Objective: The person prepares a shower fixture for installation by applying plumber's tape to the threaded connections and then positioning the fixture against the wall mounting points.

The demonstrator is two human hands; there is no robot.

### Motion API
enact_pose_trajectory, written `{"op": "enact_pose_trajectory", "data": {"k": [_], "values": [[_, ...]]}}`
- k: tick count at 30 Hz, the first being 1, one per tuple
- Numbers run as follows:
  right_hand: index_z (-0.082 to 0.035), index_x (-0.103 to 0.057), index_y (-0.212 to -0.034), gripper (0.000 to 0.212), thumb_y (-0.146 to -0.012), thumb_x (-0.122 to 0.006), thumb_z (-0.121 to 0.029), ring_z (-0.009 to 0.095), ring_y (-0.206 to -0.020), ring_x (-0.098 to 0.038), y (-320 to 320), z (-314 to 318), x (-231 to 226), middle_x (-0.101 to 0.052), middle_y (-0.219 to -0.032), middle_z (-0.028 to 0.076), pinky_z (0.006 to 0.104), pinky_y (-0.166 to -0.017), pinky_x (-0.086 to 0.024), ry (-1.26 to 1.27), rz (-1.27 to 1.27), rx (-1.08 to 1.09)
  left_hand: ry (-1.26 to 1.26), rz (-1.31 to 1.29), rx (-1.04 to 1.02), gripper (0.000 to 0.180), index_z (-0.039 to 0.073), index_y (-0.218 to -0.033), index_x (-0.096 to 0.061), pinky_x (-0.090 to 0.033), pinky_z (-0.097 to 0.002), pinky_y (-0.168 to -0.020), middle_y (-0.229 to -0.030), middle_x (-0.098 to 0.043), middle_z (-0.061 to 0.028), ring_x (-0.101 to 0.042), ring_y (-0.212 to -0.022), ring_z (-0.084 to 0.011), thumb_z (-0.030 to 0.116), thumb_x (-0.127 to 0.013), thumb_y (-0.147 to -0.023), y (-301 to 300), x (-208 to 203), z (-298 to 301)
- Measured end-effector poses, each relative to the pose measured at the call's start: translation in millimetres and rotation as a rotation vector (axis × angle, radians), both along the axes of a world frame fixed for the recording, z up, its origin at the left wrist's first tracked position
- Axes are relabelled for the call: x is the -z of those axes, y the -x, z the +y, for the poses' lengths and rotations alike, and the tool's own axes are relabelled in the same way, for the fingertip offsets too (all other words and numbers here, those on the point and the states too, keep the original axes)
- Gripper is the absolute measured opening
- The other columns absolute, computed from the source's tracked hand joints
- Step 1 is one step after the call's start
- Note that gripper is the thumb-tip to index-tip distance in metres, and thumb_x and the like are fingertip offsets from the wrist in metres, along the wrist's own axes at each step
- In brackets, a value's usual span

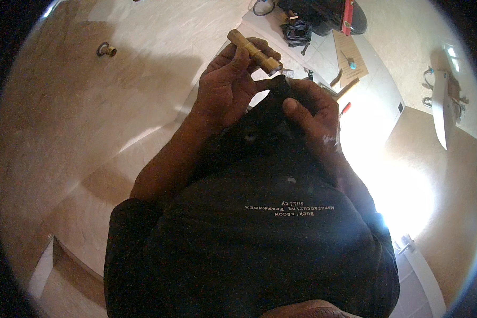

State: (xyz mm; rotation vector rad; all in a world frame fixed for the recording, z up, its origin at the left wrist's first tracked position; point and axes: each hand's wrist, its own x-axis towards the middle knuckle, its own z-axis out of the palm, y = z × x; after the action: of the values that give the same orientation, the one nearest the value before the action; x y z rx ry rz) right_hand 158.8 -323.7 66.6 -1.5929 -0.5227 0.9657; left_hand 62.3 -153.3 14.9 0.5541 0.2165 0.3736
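My left hand (228, 82) is closed around a brass pipe fitting (254, 52), a stubby tube with a wider collar at its lower right end. The fitting is tilted, that end pointing toward my right hand. My right hand (315, 108) has its thumb and fingers closed on a bunch of black cloth (281, 90), which looks continuous with the front of my black shirt (249, 244). The cloth's top edge is just below the fitting's collar; whether they touch I cannot tell. Both hands are close together in front of me.
A brass pipe stub (108, 50) sticks out of the beige wall at the left. Beyond my hands lie a cardboard sheet (350, 55), a black bag (323, 16) and a red-handled tool (346, 108). A white washbasin (441, 106) is at the right, near a glaring light (395, 196).
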Motion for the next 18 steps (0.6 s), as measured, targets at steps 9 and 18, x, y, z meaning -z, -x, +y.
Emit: {"op": "enact_pose_trajectory", "data": {"k": [9, 18], "values": [[0.001, -0.065, -0.117, 0.038, -0.089, -0.070, -0.024, 0.019, -0.094, -0.066, -6.2, 7.8, 3.9, -0.071, -0.101, 0.013, 0.0358, -0.088, -0.052, 0.006, -0.025, -0.039, -0.045, -0.019, -0.006, 0.040, 0.003, -0.124, -0.053, -0.052, -0.0494, -0.094, -0.117, -0.060, -0.0161, -0.059, -0.112, -0.0268, 0.036, -0.045, -0.104, 1.9, -5.0, 4.8], [0.003, -0.065, -0.115, 0.038, -0.089, -0.071, -0.025, 0.018, -0.092, -0.066, -12.5, 14.8, 6.7, -0.071, -0.099, 0.012, 0.0348, -0.086, -0.052, -0.032, 0.064, -0.040, -0.071, -0.036, 0.003, 0.038, 0.001, -0.122, -0.055, -0.051, -0.0494, -0.096, -0.115, -0.062, -0.0173, -0.060, -0.112, -0.0276, 0.034, -0.048, -0.104, 1.0, -2.1, 6.7]]}}
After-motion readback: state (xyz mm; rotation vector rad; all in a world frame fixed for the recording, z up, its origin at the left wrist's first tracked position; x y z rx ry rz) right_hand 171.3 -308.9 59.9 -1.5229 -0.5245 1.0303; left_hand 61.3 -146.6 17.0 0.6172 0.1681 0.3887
